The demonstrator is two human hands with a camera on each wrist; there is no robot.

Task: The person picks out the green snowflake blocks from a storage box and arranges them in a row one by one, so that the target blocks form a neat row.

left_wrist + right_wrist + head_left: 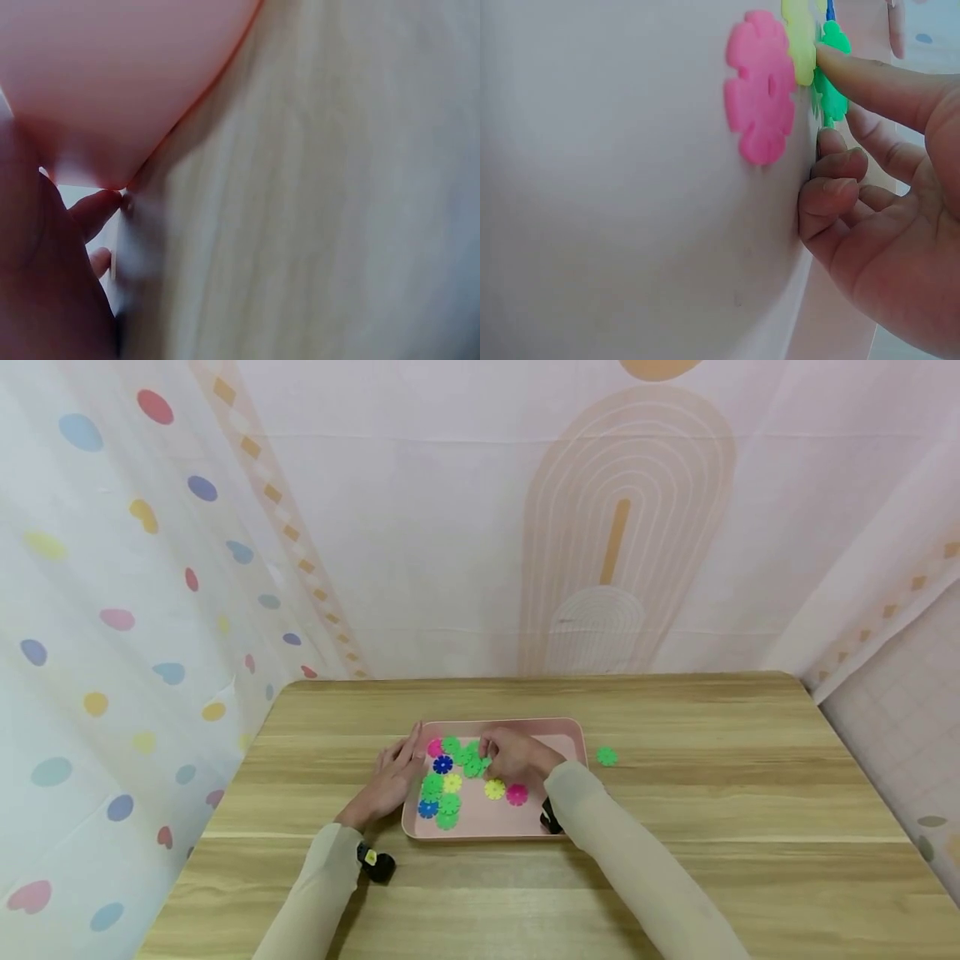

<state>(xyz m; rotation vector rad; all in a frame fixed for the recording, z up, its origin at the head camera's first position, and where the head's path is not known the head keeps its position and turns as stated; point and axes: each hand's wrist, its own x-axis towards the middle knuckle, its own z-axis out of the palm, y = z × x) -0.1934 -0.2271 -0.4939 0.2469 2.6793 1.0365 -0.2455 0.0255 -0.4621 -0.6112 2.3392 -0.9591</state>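
A pink tray [525, 822] holds several flower-shaped plastic discs, mostly grouped at its left side. My right hand [512, 753] reaches over the tray's middle, thumb and fingertips pinching a green disc [834, 79] beside other green discs [472, 760]. Nearer me lie a yellow disc [494, 789] and a pink disc [761, 88], both flat on the tray floor. At the tray's left rim rests my left hand [390, 783], fingers extended along the outside. Its fingers [97, 211] touch the tray wall in the left wrist view.
One green disc [607, 756] lies on the wooden table [712, 793], right of the tray. Inside the tray's left side are dark blue [442, 764], blue [428, 808] and green discs [447, 820]. A patterned curtain [420, 527] hangs behind the table and along its left side.
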